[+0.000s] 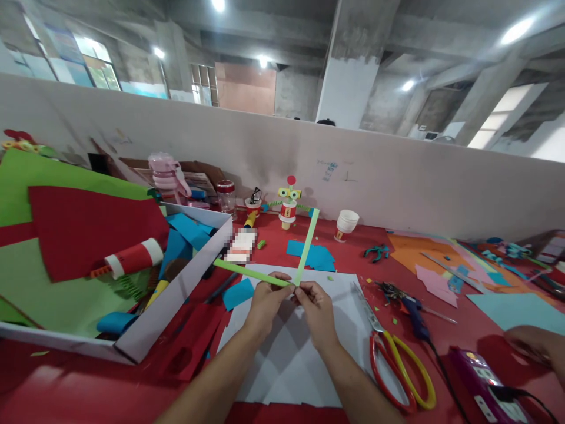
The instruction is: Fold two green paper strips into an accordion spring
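Both my hands meet above a white sheet (291, 359) on the red table. My left hand (265, 300) pinches a light green paper strip (247, 271) that runs off to the left. My right hand (315, 306) pinches a second green strip (308, 243) that rises up and to the right. The two strips meet in a corner between my fingertips, forming a V. Fingers of both hands are closed on the paper.
A white box (176, 294) of coloured paper and rolls stands at left. Red-and-yellow scissors (397, 365), a glue gun (412, 309) and a purple power strip (485, 383) lie right. Another person's hand (536, 347) rests at far right. Paper cups (346, 225) and a paper figure (289, 206) stand by the partition.
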### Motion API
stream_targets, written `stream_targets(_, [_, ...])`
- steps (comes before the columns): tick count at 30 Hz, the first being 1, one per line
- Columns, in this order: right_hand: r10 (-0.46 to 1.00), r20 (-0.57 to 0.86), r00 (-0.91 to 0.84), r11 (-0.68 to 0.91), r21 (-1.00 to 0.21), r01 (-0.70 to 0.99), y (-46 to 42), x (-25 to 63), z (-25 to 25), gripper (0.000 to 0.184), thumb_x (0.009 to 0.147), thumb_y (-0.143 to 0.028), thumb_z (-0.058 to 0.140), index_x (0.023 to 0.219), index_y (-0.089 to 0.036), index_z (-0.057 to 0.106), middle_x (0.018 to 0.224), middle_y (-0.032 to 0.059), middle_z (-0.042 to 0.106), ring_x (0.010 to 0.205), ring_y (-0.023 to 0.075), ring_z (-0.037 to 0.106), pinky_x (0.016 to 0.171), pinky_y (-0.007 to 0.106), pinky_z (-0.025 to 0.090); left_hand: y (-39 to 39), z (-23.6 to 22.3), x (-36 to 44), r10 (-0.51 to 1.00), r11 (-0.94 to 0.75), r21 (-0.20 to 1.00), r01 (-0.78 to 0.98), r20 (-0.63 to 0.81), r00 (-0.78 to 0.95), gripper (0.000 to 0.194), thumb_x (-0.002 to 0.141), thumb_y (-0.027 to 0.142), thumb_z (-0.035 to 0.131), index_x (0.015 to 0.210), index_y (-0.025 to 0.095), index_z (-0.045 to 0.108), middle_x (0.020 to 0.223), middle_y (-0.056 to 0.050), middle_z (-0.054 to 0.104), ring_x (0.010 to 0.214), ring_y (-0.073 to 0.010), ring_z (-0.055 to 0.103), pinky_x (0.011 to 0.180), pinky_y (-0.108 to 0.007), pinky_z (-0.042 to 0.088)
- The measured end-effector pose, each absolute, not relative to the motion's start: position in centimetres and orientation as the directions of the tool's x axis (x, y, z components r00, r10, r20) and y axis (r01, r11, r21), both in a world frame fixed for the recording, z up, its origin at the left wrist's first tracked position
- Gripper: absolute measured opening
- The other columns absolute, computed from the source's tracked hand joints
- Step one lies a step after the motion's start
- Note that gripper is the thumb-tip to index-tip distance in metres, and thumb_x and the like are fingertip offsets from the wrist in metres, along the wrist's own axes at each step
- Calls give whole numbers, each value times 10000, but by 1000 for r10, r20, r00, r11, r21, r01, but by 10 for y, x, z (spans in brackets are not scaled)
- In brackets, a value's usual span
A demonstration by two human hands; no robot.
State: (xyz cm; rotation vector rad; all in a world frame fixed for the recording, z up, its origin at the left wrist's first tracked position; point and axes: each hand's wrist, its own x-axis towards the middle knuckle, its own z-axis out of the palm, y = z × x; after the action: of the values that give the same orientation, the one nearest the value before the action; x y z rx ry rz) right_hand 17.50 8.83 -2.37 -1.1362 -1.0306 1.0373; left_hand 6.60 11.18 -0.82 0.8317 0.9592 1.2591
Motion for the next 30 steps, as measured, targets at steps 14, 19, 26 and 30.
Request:
stream_targets(14, [966,53,252,89,-987,-133,88,173,-27,178,717,-365,649,732,-187,639,634,-8,628,584,143,569,593,272,467,114,-14,64,985,172,937,-306,-156,74,320,540,231,748,804,170,579,615,11,614,621,-148,571,615,-269,421])
stream_targets(19, [961,17,276,76,-976,-203,89,174,-26,176,684,-352,676,706,-181,644,595,-16,610,532,120,535,526,242,433,112,-10,63,983,170,936,-307,-141,114,318,530,237,758,787,176,580,590,19,608,590,-141,567,581,-257,417])
stream_targets(26, [967,-15,256,39,-978,-205,89,174,-27,173,656,-345,698,695,-177,681,559,-7,619,505,126,531,495,249,426,116,-14,60,983,176,939,-297,-150,109,337,499,228,768,780,173,590,583,7,627,595,-162,597,596,-277,437])
stream_targets(30, [969,-23,246,38,-970,-241,88,172,-23,191,649,-361,709,722,-184,701,618,5,661,556,134,562,528,250,448,117,-12,60,982,185,931,-315,-162,97,352,495,230,773,788,173,585,597,6,636,610,-159,598,610,-277,438])
